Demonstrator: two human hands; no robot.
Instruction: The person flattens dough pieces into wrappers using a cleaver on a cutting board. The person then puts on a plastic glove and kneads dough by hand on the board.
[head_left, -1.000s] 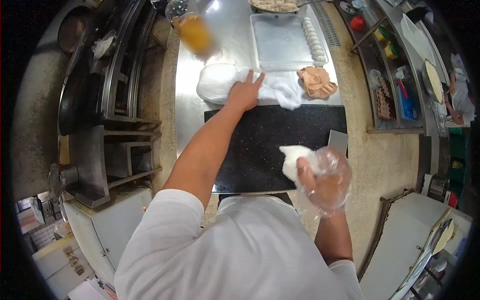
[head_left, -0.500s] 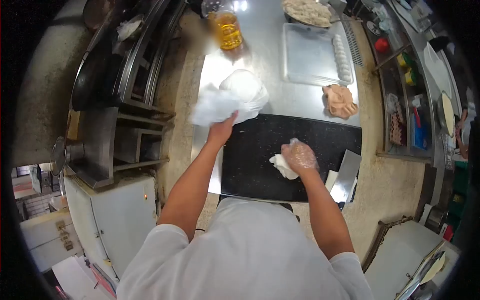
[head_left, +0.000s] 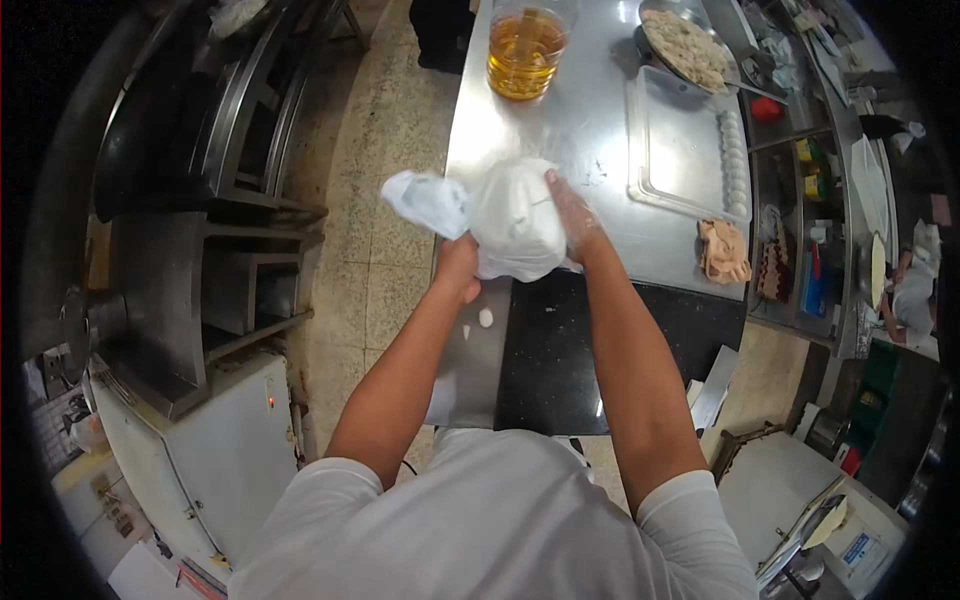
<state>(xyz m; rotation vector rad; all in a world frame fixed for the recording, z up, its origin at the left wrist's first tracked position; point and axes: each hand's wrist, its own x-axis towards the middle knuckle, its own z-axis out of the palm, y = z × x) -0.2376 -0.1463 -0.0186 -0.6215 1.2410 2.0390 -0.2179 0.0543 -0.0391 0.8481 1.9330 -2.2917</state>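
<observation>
A large white lump that looks like dough [head_left: 520, 222], wrapped in thin plastic, lies between my two hands at the near left of the steel table. My left hand [head_left: 458, 268] is closed on the gathered plastic bag [head_left: 425, 203], whose loose end is blurred and sticks out to the left. My right hand [head_left: 578, 220], in a clear plastic glove, curves around the lump's right side and grips it; part of its fingers is hidden. Nearer to me, a small white piece [head_left: 486, 317] sits on bare steel beside the black board [head_left: 610, 350].
A jug of yellow liquid [head_left: 525, 60] stands at the far left of the table. To the right are a clear tray [head_left: 680, 150] with a row of white balls, a bowl of pale filling [head_left: 685, 50] and a crumpled tan cloth [head_left: 723, 250]. A cleaver [head_left: 714, 388] lies at the board's right edge.
My right hand has moved from the black board up and left to the wrapped lump; the white piece it held is no longer seen on the board. The view has shifted left.
</observation>
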